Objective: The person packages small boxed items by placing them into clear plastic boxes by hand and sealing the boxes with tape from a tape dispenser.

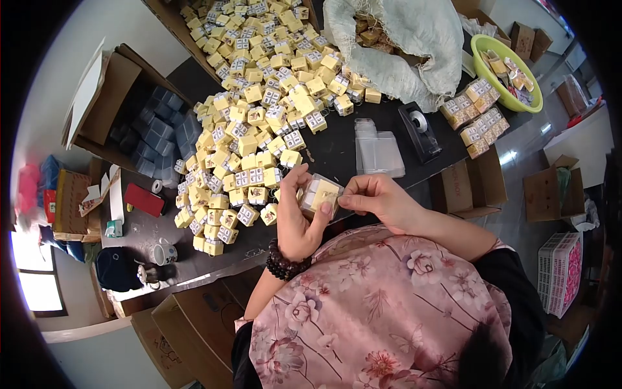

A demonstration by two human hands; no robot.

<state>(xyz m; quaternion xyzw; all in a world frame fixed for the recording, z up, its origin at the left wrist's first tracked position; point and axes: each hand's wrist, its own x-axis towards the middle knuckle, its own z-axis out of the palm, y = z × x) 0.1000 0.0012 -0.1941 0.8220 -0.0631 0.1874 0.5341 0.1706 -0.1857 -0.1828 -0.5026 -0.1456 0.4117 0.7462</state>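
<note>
Floral garment (382,318) nearest. Left hand (300,227) clamps clear case (319,194), thumb across it; right hand (379,200) pinches its edge. Case held at table's near side; beyond, clear sleeves (379,154), tape dispenser (420,133); yellow-white blocks (259,117) heaped leftward.

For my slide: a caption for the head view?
Left hand and right hand hold a clear case near heaped yellow blocks on a dark table.

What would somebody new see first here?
Probably the big heap of little yellow boxes spilling over the dark table. Next, the bright green bowl at the table's far right corner, and the flowery pink apron at the bottom. In the middle, the left hand and right hand hold a small clear case.
</note>
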